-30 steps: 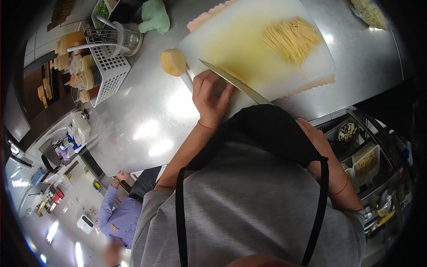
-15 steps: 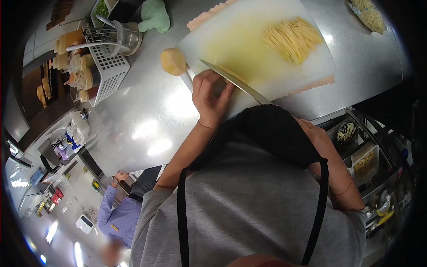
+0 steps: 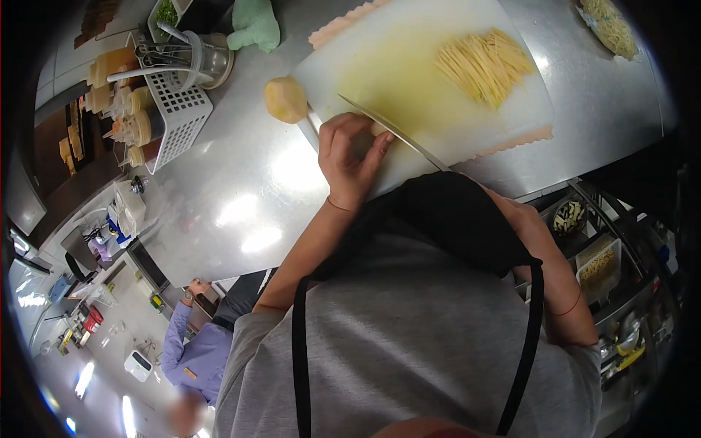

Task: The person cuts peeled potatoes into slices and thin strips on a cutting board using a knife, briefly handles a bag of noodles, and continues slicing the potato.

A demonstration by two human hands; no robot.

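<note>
My left hand [image 3: 346, 157] presses curled fingers on a piece of peeled potato [image 3: 378, 129], mostly hidden under the fingers, at the near edge of a white cutting board [image 3: 438, 139]. Right beside the fingertips and thumb is a knife [image 3: 398, 133], its blade slanting down to the right. The handle disappears behind the black apron. My right hand [image 3: 515, 210] reaches in from that side; its fingers are covered by the apron, and the blade is held from there. A peeled potato [image 3: 285, 101] rests at the board's left edge. Thin potato strips [image 3: 488, 67] lie piled on the board's right part.
A white perforated basket [image 3: 179, 124] with sauce bottles and a jar of utensils [image 3: 212, 62] stands left. A green cloth [image 3: 253, 25] lies behind. Bagged noodles [image 3: 610, 29] are at the far right. Food containers [image 3: 599, 266] sit below the counter. A person in purple [image 3: 197, 350] stands lower left.
The knife has shifted slightly right and its blade now shows more edge-on. A yellow slice seen beyond the blade earlier no longer shows. My left hand has barely moved.
</note>
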